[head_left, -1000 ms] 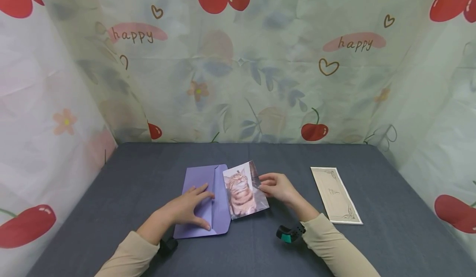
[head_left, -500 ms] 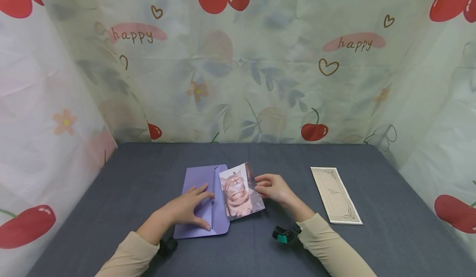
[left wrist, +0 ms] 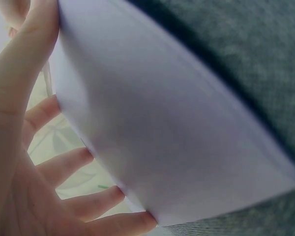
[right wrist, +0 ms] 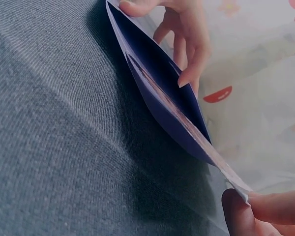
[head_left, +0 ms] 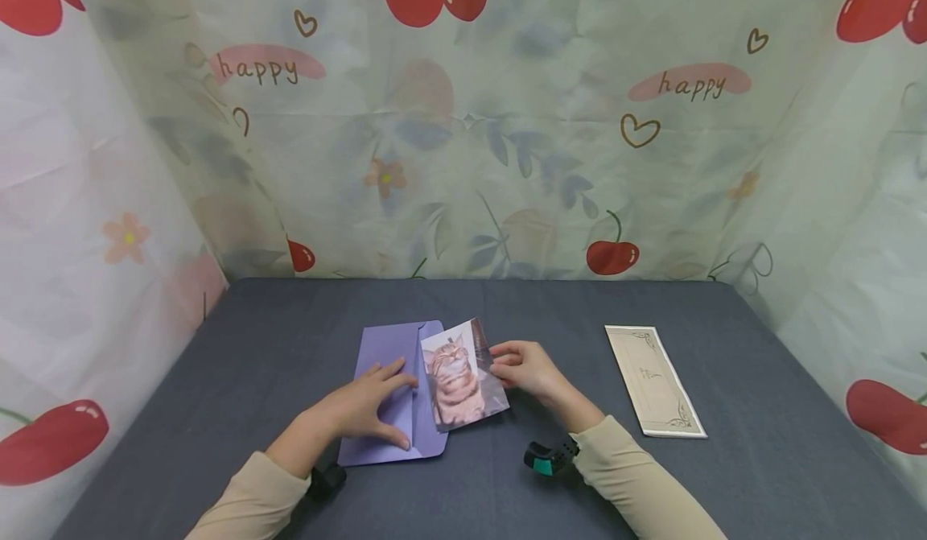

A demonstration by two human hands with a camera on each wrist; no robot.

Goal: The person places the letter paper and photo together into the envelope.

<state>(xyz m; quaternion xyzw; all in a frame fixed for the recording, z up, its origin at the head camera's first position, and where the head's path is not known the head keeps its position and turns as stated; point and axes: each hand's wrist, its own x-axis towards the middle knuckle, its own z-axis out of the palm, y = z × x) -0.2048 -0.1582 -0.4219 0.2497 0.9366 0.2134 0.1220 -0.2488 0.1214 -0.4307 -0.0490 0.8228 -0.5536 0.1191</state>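
A purple envelope (head_left: 387, 345) lies on the dark tabletop with its flap to the right. My left hand (head_left: 371, 405) rests on it, fingers spread and fingertips touching the top panel beside the opening. The right wrist view shows the envelope's mouth (right wrist: 157, 61) gaping. My right hand (head_left: 532, 373) pinches the right edge of a cat photo (head_left: 456, 383) between thumb and fingers. Tilted slightly, the photo overlaps the flap in the head view, its left edge close to the mouth. From the right wrist, the photo (right wrist: 206, 145) appears edge-on over the flap.
A beige card with ornamental corners (head_left: 655, 381) lies on the right of the dark table (head_left: 500, 492). Cherry-patterned cloth (head_left: 463, 194) hangs around the back and sides. Dark bands (head_left: 548, 458) sit at both wrists.
My right hand has shifted left and slightly nearer, carrying the cat photo further over the envelope's flap. The left hand and the envelope have stayed in place.
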